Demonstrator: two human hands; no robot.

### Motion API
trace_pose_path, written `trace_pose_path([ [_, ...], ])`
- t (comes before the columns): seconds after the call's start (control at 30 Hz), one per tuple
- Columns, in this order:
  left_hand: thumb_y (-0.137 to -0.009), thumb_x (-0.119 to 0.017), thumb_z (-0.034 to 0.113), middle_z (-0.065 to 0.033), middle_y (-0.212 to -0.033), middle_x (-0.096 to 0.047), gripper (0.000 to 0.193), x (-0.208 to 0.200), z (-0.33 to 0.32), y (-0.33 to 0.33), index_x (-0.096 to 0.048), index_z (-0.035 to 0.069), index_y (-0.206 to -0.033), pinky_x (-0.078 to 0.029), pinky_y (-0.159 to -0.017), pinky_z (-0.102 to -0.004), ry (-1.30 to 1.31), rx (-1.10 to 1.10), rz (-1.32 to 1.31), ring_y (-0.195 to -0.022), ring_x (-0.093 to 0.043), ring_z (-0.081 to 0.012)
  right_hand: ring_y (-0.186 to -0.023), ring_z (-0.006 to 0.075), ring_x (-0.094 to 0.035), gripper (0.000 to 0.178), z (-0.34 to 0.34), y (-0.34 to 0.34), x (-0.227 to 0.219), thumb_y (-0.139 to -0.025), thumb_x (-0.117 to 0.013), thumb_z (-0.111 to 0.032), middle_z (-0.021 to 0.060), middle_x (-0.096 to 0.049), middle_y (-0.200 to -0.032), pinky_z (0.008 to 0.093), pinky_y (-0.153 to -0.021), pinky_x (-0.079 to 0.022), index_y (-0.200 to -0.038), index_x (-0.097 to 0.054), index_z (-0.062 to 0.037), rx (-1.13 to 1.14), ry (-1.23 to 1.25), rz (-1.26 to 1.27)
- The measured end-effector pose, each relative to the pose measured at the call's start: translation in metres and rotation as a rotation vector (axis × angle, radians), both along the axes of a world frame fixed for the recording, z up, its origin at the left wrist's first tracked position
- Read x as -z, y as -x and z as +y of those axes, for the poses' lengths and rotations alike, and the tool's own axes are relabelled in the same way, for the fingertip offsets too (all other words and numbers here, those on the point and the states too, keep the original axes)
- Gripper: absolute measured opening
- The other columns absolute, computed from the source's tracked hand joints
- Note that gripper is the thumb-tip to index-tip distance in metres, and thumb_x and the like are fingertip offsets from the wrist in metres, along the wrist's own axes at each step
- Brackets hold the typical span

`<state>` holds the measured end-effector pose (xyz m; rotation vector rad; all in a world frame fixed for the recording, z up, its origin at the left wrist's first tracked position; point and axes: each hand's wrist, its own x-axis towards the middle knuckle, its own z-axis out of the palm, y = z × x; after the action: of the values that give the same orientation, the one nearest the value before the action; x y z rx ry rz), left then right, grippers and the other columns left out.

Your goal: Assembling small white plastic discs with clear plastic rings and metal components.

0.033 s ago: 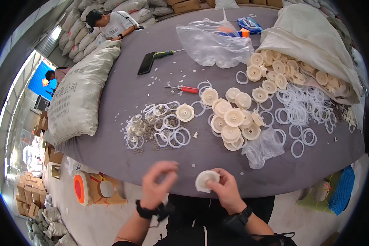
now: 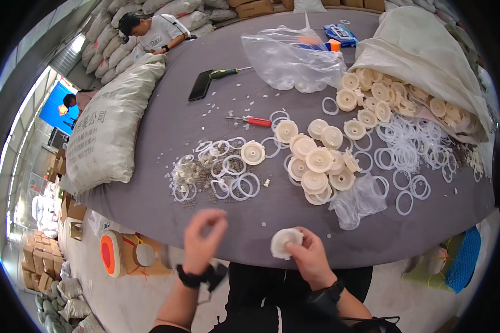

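Near the table's front edge, my right hand grips a cream round plastic disc, thumb across its face and fingers behind it. My left hand is raised to the left of that disc, apart from it. Its thumb and forefinger curl together in a pinch; whatever is between the tips, if anything, is too small to make out. Beyond the left hand lies a pile of small clear parts and springs with white rings over it. A heap of similar cream discs lies beyond the right hand.
A screwdriver with a red handle, a green-handled screwdriver and a phone lie farther back. An open sack spills discs beside many loose rings. A full sack bounds the left; a person works beyond it.
My left hand has moved left, away from the disc, its finger and thumb forming a clearer pinch. My right hand has shifted slightly right with the disc still in it.
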<state>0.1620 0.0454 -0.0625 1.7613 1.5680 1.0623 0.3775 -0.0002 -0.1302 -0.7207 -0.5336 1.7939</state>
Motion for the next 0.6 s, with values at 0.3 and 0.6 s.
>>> trace_pose_path([
  [0.3, -0.075, -0.061, 0.008, -0.0095, -0.077, -0.065, 0.014, 0.020, 0.098, 0.187, -0.064, -0.002, -0.085, -0.048, -0.066, -0.0274, 0.052, -0.316, 0.433, -0.070, -0.062, -0.0166, -0.082, 0.0240, -0.061, 0.021, 0.000, -0.015, 0.011, -0.084, -0.056, -0.010, 0.0122, -0.060, -0.089, 0.0417, -0.079, -0.049, -0.101, -0.052, 0.0012, 0.063, 0.062, 0.371],
  [0.6, -0.071, -0.062, 0.010, -0.0121, -0.075, -0.065, 0.016, 0.034, 0.123, 0.187, -0.066, 0.001, -0.083, -0.050, -0.071, -0.0328, 0.077, -0.203, 0.594, -0.074, -0.063, -0.0253, -0.072, 0.0194, -0.058, 0.027, 0.000, -0.012, 0.008, -0.078, -0.066, -0.022, 0.0091, -0.057, -0.079, 0.0400, -0.078, -0.048, -0.092, -0.053, -0.0027, 0.088, -0.008, 0.281],
])
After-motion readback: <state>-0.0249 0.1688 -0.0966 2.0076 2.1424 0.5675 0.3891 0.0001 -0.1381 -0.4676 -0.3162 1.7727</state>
